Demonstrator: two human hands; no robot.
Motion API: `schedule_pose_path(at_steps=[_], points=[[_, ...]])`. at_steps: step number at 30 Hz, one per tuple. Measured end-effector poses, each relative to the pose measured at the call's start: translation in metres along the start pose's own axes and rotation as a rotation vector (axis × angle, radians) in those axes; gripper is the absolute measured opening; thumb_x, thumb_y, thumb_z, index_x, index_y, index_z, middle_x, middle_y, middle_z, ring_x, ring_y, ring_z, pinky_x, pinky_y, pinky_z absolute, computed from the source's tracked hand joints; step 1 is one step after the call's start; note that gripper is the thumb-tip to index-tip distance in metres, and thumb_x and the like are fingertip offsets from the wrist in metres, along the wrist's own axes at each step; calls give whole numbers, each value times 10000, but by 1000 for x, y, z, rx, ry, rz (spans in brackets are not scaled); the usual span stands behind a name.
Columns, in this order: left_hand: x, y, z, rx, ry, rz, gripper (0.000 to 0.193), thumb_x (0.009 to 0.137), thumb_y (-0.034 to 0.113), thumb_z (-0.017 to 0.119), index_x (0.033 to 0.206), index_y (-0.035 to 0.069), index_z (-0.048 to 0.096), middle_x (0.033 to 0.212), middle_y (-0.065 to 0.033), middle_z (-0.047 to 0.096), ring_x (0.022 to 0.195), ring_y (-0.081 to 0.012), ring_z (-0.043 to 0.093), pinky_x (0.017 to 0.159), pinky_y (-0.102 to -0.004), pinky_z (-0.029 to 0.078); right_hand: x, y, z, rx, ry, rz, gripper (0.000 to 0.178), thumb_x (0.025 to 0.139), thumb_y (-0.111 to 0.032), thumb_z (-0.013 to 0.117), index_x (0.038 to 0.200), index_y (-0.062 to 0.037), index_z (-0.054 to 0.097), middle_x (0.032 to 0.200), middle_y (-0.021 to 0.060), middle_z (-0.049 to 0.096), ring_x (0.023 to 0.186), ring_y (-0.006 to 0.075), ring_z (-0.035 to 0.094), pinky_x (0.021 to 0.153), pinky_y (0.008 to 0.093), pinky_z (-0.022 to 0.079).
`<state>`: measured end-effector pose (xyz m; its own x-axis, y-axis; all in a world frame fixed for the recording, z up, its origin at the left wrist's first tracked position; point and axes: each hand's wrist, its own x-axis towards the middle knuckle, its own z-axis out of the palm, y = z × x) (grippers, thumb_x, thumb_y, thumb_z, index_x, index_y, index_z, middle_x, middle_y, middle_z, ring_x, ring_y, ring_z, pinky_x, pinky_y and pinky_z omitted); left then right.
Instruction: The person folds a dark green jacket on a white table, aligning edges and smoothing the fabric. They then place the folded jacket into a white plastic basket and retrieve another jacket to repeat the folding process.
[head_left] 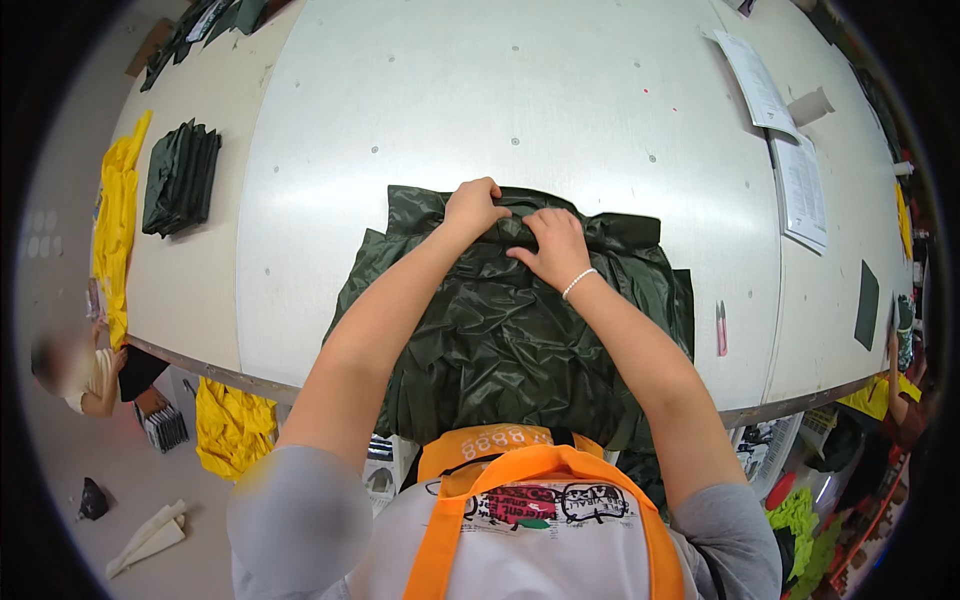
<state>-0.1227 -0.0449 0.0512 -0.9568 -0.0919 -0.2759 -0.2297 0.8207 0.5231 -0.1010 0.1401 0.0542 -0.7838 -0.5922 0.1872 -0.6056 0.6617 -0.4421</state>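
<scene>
A dark green, glossy garment [500,330] lies spread and wrinkled on the table in front of me, its near end hanging over the table edge against my body. My left hand [472,208] is closed on the rolled fabric near its far edge, fingers curled over the cloth. Just to the right, my right hand [556,245], with a white beaded bracelet at the wrist, pinches the same gathered strip. Both hands are close together, near the middle of the far edge. Part of the fabric in the fingers is hidden.
Small pink-handled thread snips [722,328] lie right of the garment. Printed sheets [800,190] and a dark green piece [867,305] lie farther right. A folded dark green stack [182,180] and yellow cloth [117,220] sit left. People [95,375] are at both sides.
</scene>
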Motion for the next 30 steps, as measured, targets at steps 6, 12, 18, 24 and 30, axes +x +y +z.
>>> schedule_pose_path(at_steps=[6,12,18,24,30], points=[[3,-6,-8,257,85,263,198,853,237,633,887,48,583,816,-135,645,802,-303,630,682,-408,508,-3,3,12,-36,-6,17,336,796,-328,690,1025,-92,618,969,60,584,997,252,527,982,457,364],[10,5,-47,392,-63,408,169,876,184,567,936,30,533,774,-178,632,764,-339,628,652,-425,497,1,3,11,-165,-36,-9,294,861,-335,611,1029,-94,619,931,54,575,963,240,532,975,478,362],[23,-17,-39,317,-136,339,105,819,114,543,850,17,569,754,-144,634,810,-321,630,688,-436,514,6,-1,8,-168,-101,30,271,880,-335,585,991,-90,617,919,49,575,944,231,537,906,454,381],[26,-17,-22,377,-15,124,147,863,160,540,860,15,561,778,-157,648,790,-329,627,694,-423,498,9,-3,8,-210,-128,26,257,883,-333,582,976,-97,627,912,44,586,935,224,545,827,429,399],[6,-22,-78,644,-37,902,116,828,115,516,924,50,519,805,-90,602,819,-274,598,726,-377,483,31,6,-8,-133,-344,181,314,920,-370,522,917,-92,667,907,76,640,912,252,592,792,433,425]])
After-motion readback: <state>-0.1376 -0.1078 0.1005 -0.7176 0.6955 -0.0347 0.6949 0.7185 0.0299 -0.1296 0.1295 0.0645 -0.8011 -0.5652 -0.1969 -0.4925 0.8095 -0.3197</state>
